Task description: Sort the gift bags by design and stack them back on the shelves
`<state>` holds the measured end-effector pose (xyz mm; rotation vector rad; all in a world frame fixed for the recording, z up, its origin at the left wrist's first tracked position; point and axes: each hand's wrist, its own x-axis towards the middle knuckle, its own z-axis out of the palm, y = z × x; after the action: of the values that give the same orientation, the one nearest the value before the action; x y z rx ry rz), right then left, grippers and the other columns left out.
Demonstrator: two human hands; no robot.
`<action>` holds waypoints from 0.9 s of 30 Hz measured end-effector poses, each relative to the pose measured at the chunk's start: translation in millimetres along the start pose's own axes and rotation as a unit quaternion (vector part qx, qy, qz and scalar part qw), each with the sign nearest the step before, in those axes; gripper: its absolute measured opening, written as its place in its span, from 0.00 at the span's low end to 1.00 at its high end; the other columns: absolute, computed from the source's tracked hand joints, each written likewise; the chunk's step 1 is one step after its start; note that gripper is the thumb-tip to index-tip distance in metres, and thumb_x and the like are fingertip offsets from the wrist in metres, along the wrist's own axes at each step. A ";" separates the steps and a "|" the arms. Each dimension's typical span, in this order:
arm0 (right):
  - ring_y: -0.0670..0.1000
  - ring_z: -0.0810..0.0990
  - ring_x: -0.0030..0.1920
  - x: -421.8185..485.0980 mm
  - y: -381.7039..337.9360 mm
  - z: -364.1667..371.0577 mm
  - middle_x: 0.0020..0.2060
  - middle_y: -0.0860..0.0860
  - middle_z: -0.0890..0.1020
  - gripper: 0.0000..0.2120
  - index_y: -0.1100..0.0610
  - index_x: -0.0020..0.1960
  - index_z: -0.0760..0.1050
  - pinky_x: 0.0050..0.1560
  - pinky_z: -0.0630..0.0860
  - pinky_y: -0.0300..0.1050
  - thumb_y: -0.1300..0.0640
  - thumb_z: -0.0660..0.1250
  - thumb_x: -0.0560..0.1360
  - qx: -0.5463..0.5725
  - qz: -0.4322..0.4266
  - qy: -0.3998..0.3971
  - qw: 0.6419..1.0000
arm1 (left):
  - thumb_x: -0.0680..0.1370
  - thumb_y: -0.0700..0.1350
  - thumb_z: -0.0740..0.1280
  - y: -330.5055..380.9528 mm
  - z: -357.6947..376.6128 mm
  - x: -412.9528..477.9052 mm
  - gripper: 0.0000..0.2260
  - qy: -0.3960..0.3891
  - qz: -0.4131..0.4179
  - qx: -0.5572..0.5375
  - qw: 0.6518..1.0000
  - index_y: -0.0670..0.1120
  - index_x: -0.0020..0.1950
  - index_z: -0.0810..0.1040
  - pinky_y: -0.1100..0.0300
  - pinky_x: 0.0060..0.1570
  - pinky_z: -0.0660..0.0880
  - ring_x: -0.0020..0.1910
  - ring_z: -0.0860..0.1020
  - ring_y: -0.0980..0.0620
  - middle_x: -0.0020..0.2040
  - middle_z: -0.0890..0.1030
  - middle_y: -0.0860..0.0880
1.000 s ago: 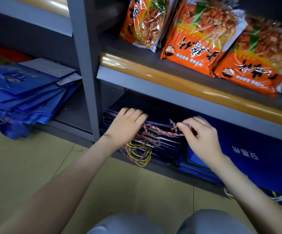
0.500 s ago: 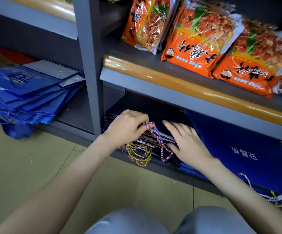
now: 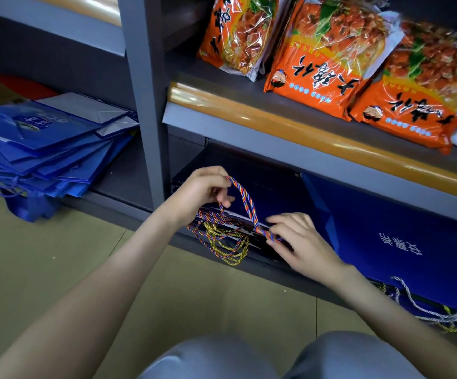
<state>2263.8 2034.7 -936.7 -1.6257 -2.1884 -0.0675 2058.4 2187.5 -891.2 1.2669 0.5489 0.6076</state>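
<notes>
Low shelf (image 3: 249, 269): cord loop (image 3: 246, 198) higher in left hand (image 3: 200, 192)

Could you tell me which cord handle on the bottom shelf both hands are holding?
The raised red-and-blue cord, stretched between left hand and right hand; the yellow cords and the white cord hang loose.
</notes>
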 end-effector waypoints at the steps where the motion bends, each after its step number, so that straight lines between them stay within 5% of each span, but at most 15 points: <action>1: 0.49 0.74 0.53 1.3 -3.1 -3.8 0.52 0.47 0.79 0.06 0.55 0.47 0.74 0.57 0.65 0.41 0.52 0.63 0.77 0.063 0.053 0.007 0.997 | 0.70 0.42 0.63 1.4 -0.1 -2.6 0.06 -0.014 0.012 -0.021 1.000 0.42 0.35 0.69 0.55 0.49 0.77 0.28 0.72 0.49 0.25 0.68 0.47; 4: 0.49 0.77 0.47 9.8 -18.6 -21.0 0.45 0.47 0.81 0.03 0.48 0.46 0.73 0.51 0.70 0.42 0.53 0.62 0.77 0.272 0.218 0.020 0.937 | 0.72 0.47 0.64 4.1 -0.2 -10.0 0.11 -0.088 0.033 0.049 0.994 0.39 0.41 0.74 0.59 0.40 0.70 0.28 0.69 0.48 0.26 0.70 0.44; 7: 0.50 0.78 0.41 14.3 -27.5 -35.1 0.37 0.54 0.81 0.09 0.53 0.45 0.73 0.49 0.73 0.45 0.66 0.60 0.78 0.375 0.259 0.028 0.890 | 0.77 0.50 0.61 5.9 4.6 -17.5 0.15 -0.126 0.018 0.251 0.960 0.41 0.41 0.80 0.57 0.42 0.69 0.34 0.75 0.48 0.34 0.79 0.42; 9: 0.49 0.76 0.39 16.5 -30.2 -44.4 0.34 0.53 0.79 0.10 0.50 0.44 0.74 0.47 0.72 0.45 0.65 0.61 0.75 0.390 0.260 0.040 0.882 | 0.77 0.52 0.63 1.4 3.8 -21.6 0.14 -0.079 0.122 0.371 0.917 0.44 0.44 0.82 0.58 0.49 0.71 0.44 0.78 0.55 0.44 0.81 0.49; 11: 0.51 0.74 0.37 16.4 -29.7 -52.5 0.33 0.53 0.77 0.14 0.46 0.42 0.75 0.44 0.70 0.44 0.64 0.59 0.70 0.396 0.264 0.060 0.878 | 0.74 0.58 0.65 -2.6 0.0 -26.0 0.19 -0.031 0.254 0.461 0.850 0.46 0.56 0.80 0.56 0.65 0.67 0.62 0.73 0.54 0.60 0.77 0.49; 13: 0.55 0.73 0.37 13.7 -26.0 -56.4 0.34 0.55 0.75 0.14 0.48 0.44 0.75 0.42 0.69 0.46 0.65 0.59 0.69 0.352 0.239 0.059 0.903 | 0.68 0.67 0.67 -9.3 -12.6 -22.5 0.37 -0.024 0.276 0.602 0.749 0.45 0.69 0.71 0.50 0.73 0.54 0.72 0.64 0.49 0.69 0.70 0.46; 15: 0.54 0.72 0.38 11.3 -24.8 -54.2 0.36 0.52 0.75 0.12 0.50 0.45 0.75 0.41 0.69 0.48 0.64 0.59 0.70 0.252 0.176 0.040 0.951 | 0.64 0.64 0.71 -22.1 -20.7 -14.2 0.43 -0.032 0.230 0.730 0.643 0.42 0.72 0.67 0.46 0.69 0.60 0.67 0.71 0.45 0.66 0.74 0.42; 17: 0.52 0.72 0.39 9.0 -26.4 -45.2 0.38 0.51 0.76 0.11 0.54 0.46 0.76 0.41 0.69 0.50 0.63 0.57 0.70 0.104 0.067 0.024 0.992 | 0.65 0.45 0.76 -32.4 -18.2 -5.5 0.33 -0.035 0.187 0.781 0.595 0.40 0.68 0.72 0.49 0.53 0.76 0.51 0.81 0.42 0.53 0.81 0.42; 19: 0.54 0.72 0.41 5.8 -31.3 -28.9 0.40 0.52 0.77 0.11 0.58 0.50 0.76 0.45 0.70 0.49 0.64 0.57 0.71 -0.043 -0.055 -0.005 0.998 | 0.69 0.35 0.69 -24.1 -9.2 2.1 0.25 -0.010 0.173 0.781 0.600 0.43 0.66 0.74 0.54 0.41 0.76 0.46 0.81 0.43 0.49 0.82 0.45; 21: 0.56 0.75 0.47 3.1 -30.0 -10.1 0.46 0.55 0.80 0.15 0.61 0.56 0.77 0.53 0.72 0.50 0.62 0.57 0.73 -0.130 -0.110 -0.031 0.985 | 0.76 0.37 0.62 -7.0 -1.8 10.3 0.25 0.035 0.161 0.784 0.599 0.49 0.72 0.65 0.56 0.41 0.72 0.53 0.79 0.45 0.55 0.79 0.48; 24: 0.58 0.76 0.60 7.9 -11.2 6.4 0.58 0.58 0.79 0.21 0.64 0.66 0.73 0.66 0.66 0.51 0.57 0.56 0.76 -0.213 -0.050 -0.054 0.974 | 0.78 0.39 0.58 17.0 3.6 23.5 0.29 0.076 0.173 0.797 0.574 0.56 0.77 0.54 0.57 0.39 0.66 0.54 0.78 0.46 0.55 0.78 0.49; 27: 0.58 0.74 0.65 19.1 15.9 9.4 0.64 0.60 0.75 0.24 0.65 0.70 0.68 0.70 0.61 0.51 0.54 0.52 0.80 -0.325 0.006 -0.076 0.943 | 0.78 0.38 0.57 25.7 -3.8 24.4 0.29 0.058 0.207 0.781 0.586 0.59 0.76 0.56 0.58 0.40 0.66 0.57 0.77 0.47 0.58 0.78 0.51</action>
<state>2271.2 2059.7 -941.8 -2.0289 -2.4256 -0.7572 2070.5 2211.7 -868.0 3.1504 0.9534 0.5057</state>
